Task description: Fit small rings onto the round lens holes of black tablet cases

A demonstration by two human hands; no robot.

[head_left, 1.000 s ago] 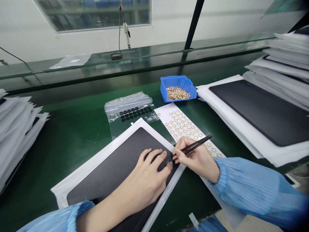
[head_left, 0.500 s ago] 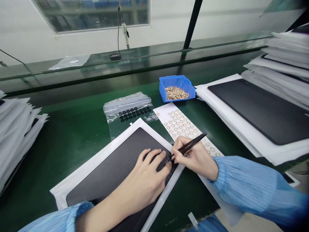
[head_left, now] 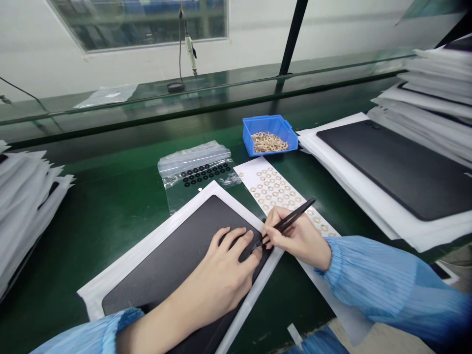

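My left hand [head_left: 226,265] lies flat on a black rectangular panel [head_left: 165,265], which sits on a white backing sheet [head_left: 147,243]; it holds nothing. My right hand [head_left: 297,236] is shut on black tweezers [head_left: 289,220]. Their tips reach down beside my left fingertips, close to the panel's right edge, at a small dark spot [head_left: 259,243]. What the tips hold, if anything, is too small to tell. Beyond my right hand lies a white strip of tan rings [head_left: 273,189], partly hidden by that hand and its blue sleeve.
A plastic bag of black rings [head_left: 195,178] and a blue bin of loose tan rings [head_left: 269,135] stand on the green bench. Stacks of white-wrapped panels [head_left: 416,162] fill the right, with another stack [head_left: 25,206] at the left. A glass shelf [head_left: 206,96] runs behind.
The tweezers' upper end has swung slightly left and my right hand has shifted a little. The whole view has drifted slightly. My left hand stays in place on the panel.
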